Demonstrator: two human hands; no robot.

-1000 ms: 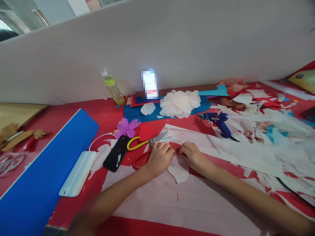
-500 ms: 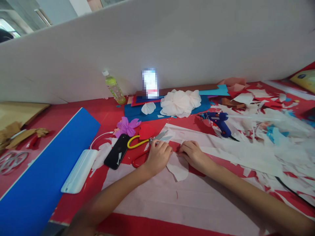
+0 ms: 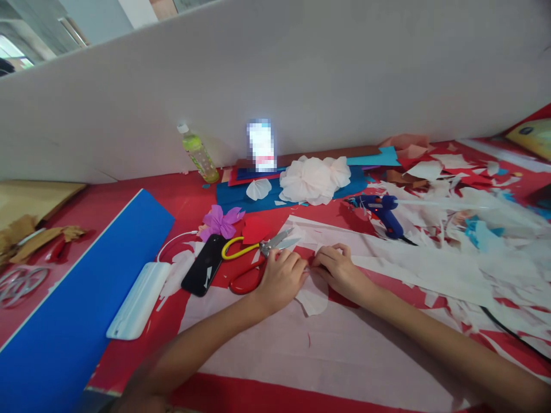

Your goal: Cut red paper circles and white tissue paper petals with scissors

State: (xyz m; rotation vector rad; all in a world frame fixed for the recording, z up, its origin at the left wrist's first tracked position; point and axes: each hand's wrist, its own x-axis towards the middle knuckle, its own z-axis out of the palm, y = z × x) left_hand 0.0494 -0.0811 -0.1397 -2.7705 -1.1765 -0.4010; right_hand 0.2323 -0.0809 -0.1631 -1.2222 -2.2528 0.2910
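Observation:
My left hand point(image 3: 283, 277) and my right hand point(image 3: 336, 266) meet over the table, fingers curled and pinching the top edge of a pale petal-shaped piece of paper point(image 3: 313, 298). The piece hangs below my fingertips, over a wide pale paper sheet point(image 3: 275, 344). Just left of my left hand lie open scissors point(image 3: 266, 249) with one yellow and one red handle. A red paper piece point(image 3: 255, 228) sits behind them. Further back, a white paper flower point(image 3: 313, 180) and a fan-shaped white petal point(image 3: 258, 189) rest on blue paper.
A blue glue gun point(image 3: 383, 212) stands at right among white paper scraps point(image 3: 447, 252). At left are a black phone point(image 3: 202, 267), a white device point(image 3: 138, 301), a purple flower point(image 3: 221, 221) and a blue board point(image 3: 86, 298). A bottle point(image 3: 198, 155) and a lit screen point(image 3: 261, 145) stand near the partition.
My left hand has shifted slightly right, closer to my right hand, covering more of the petal piece. My right hand stays nearly in place.

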